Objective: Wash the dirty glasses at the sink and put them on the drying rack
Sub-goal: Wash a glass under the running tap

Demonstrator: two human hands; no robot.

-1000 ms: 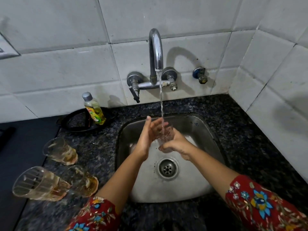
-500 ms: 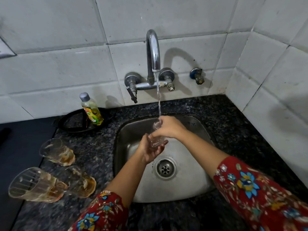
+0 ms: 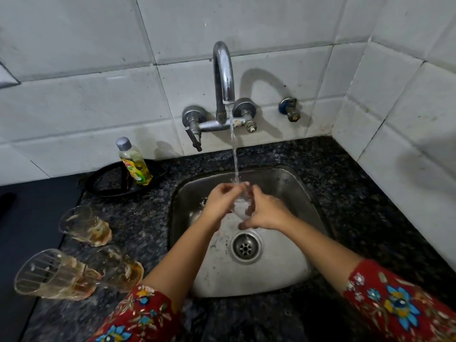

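Both hands now level: left hand (image 3: 220, 203) and right hand (image 3: 265, 213) clamp the glass (image 3: 240, 208) between them. Glass upright, mouth under the stream (image 3: 234, 149).

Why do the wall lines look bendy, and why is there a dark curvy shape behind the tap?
Head view: the wide-angle lens bows the tile lines, most near the edges. Head view: the dark shape is the tap's shadow, cast rightward onto the wall. Head view: the left hand and right hand holding the glass look slightly smeared.
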